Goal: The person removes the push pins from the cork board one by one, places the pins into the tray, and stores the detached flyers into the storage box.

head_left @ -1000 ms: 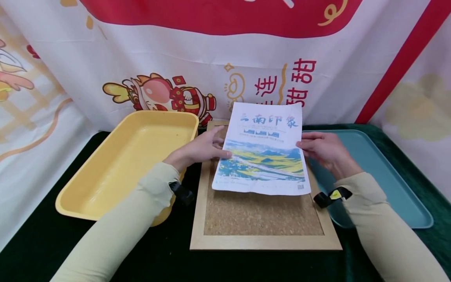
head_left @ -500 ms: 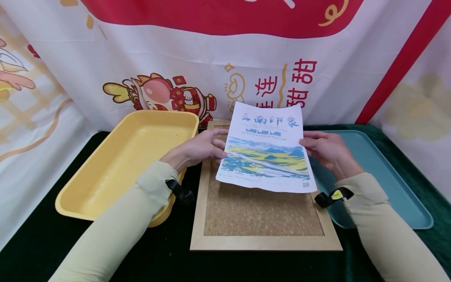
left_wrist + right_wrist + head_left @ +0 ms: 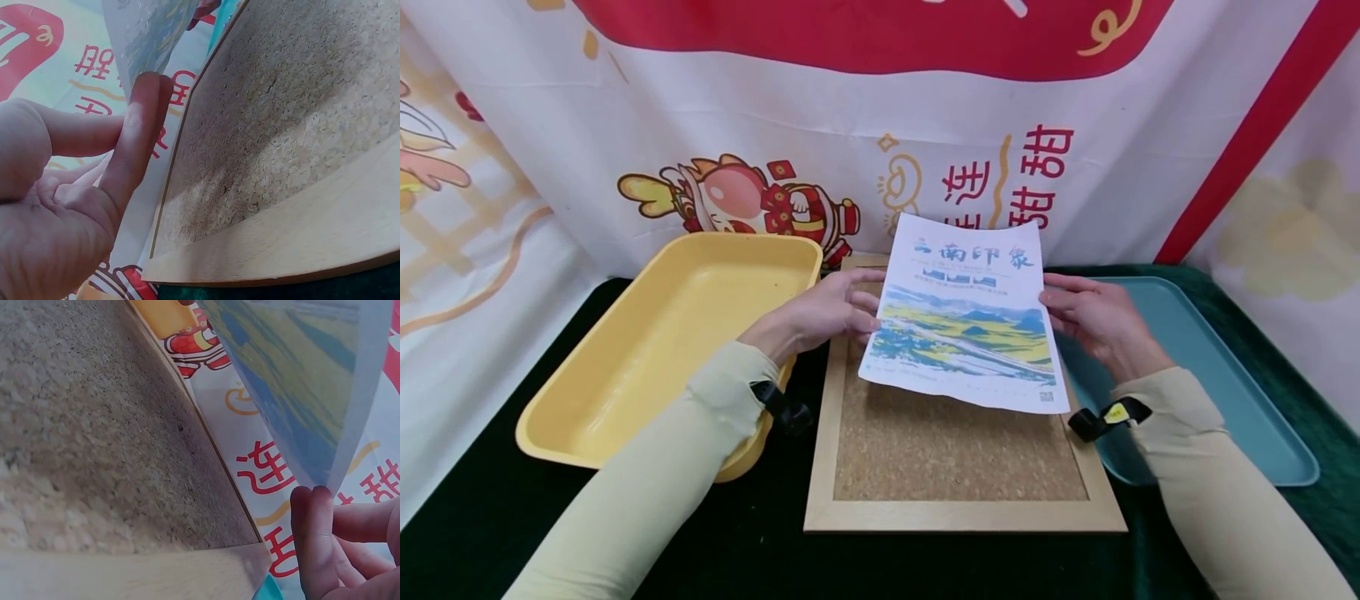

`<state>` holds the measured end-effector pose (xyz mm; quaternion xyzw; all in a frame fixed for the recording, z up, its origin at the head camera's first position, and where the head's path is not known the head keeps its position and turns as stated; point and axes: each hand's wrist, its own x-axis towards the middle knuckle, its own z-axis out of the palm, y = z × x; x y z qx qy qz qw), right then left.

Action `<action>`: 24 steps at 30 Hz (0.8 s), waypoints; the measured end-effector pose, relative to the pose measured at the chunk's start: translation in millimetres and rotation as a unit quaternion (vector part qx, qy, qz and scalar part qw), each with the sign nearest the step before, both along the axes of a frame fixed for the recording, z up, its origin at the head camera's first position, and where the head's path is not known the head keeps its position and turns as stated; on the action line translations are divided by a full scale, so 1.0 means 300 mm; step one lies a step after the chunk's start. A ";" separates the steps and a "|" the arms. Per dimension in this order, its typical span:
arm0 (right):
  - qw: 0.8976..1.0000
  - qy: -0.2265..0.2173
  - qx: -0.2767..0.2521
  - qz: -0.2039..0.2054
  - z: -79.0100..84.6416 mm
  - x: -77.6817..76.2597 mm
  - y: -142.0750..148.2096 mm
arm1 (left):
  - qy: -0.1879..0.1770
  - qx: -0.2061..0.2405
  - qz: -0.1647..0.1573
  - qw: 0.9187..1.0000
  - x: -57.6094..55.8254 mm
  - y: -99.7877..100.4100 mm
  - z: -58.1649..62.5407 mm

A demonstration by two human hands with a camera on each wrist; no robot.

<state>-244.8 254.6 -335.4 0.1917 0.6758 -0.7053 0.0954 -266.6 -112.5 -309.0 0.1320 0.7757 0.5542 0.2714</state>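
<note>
A printed sheet of paper (image 3: pixel 966 325), with a blue-and-yellow landscape under blue writing, is held tilted above a wood-framed cork board (image 3: pixel 961 462). My left hand (image 3: pixel 820 315) pinches its left edge. The opposite edge is between the thumb and fingers of my right hand (image 3: pixel 1103 323). In the left wrist view the left hand (image 3: pixel 72 197) grips the paper's edge (image 3: pixel 147 40), apart from the cork surface. The right wrist view has the right hand (image 3: pixel 340 544) pinching the bent sheet (image 3: pixel 306 381) beside the board (image 3: pixel 106 437). The sheet hides the board's upper middle.
A deep yellow tray (image 3: pixel 655 350) stands left of the board, close to the left forearm. To the right lies a flat teal tray (image 3: pixel 1217 400), partly under the right arm. Dark green cloth (image 3: pixel 760 550) covers the table, and a printed white curtain (image 3: pixel 1112 150) hangs behind.
The sheet has shifted slightly right and turned a little, its lower right corner now hanging lower than the left. The left hand's thumb has drawn back toward the paper's edge.
</note>
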 end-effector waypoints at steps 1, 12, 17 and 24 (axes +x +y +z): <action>1.000 0.001 -0.001 0.001 0.002 0.000 -0.001 | 0.003 -0.002 0.003 1.000 0.000 -0.001 0.003; 1.000 0.015 -0.003 0.006 0.014 0.016 -0.004 | 0.049 -0.026 0.024 0.998 0.015 0.003 0.064; 0.998 0.033 0.033 0.034 0.045 0.023 -0.046 | 0.053 -0.050 0.044 0.996 0.040 -0.040 0.087; 0.996 0.049 0.046 0.066 0.097 0.026 -0.153 | 0.050 -0.084 0.060 0.993 0.081 -0.150 0.100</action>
